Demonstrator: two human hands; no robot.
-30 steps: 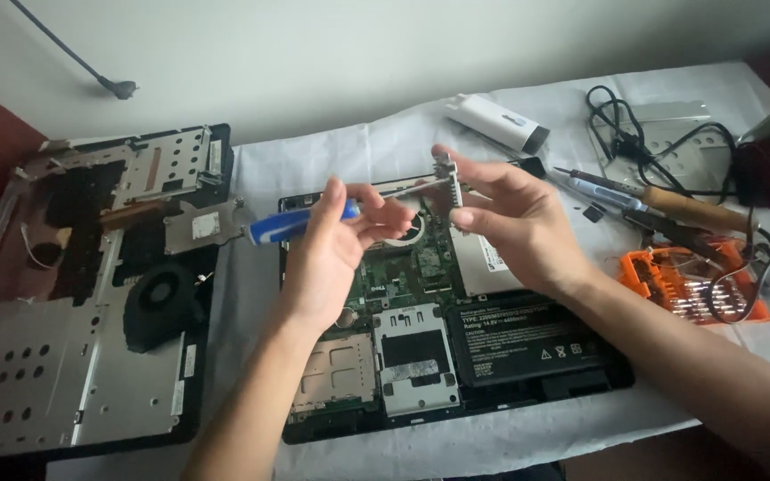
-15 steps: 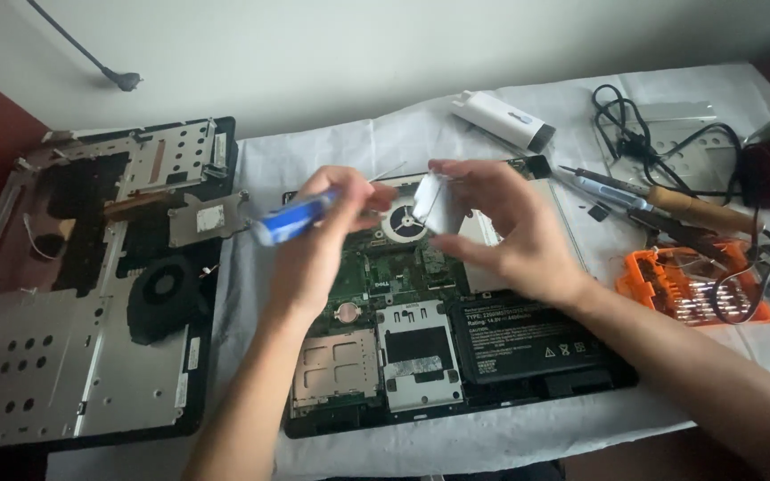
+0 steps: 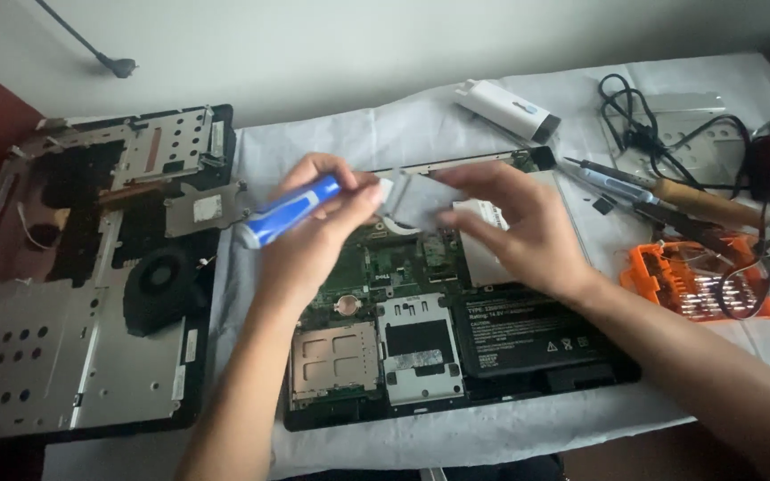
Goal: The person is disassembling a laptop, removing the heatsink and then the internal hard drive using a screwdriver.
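My left hand (image 3: 314, 245) grips a blue and white screwdriver (image 3: 285, 214) by its handle, which points left and down. My right hand (image 3: 520, 233) pinches a small silvery metal part (image 3: 407, 201), blurred by motion, whose left end meets my left fingertips. Both hands hover above the upper half of an opened laptop base (image 3: 336, 361) with a bare green circuit board (image 3: 394, 263) and a black battery (image 3: 528, 334).
A detached laptop cover (image 3: 55, 356) with a black fan (image 3: 162, 283) lies at the left. A white stick-shaped device (image 3: 505, 109), black cables (image 3: 643, 134), a wooden-handled tool (image 3: 701, 203) and an orange bit set (image 3: 692, 281) lie at the right on white cloth (image 3: 358, 134).
My right hand has carried the metal part left and slightly down until it meets my left fingers. The screwdriver in my left hand has barely shifted.
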